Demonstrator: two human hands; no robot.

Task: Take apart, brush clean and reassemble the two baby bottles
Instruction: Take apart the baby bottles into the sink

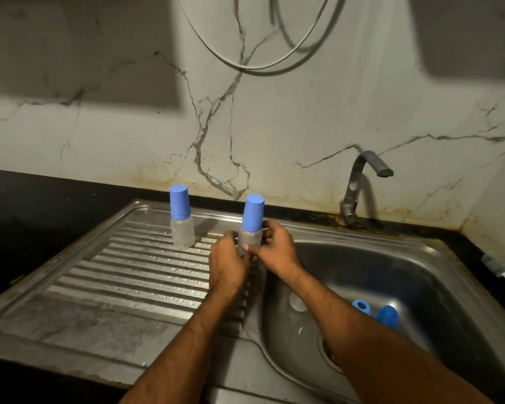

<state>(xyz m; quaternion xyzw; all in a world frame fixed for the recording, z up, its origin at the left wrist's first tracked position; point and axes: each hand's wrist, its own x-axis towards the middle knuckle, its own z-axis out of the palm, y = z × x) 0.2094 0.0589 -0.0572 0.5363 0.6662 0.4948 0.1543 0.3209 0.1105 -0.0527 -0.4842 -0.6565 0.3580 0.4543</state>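
Two small clear baby bottles with tall blue caps stand upright on the ribbed steel drainboard [114,272]. The left bottle [181,220] stands alone near the back edge. The right bottle [252,217] stands at the basin's rim, and both hands hold its clear body. My left hand [226,262] grips it from the left, my right hand [274,246] from the right with the thumb across the front. A blue ring [361,306] and a blue cap-like part [387,316] lie in the sink basin [391,272].
A steel tap [359,185] rises behind the basin against the marble wall. A brush head with a white handle [499,269] pokes in at the right edge. Black countertop surrounds the sink. A cable loop hangs on the wall above.
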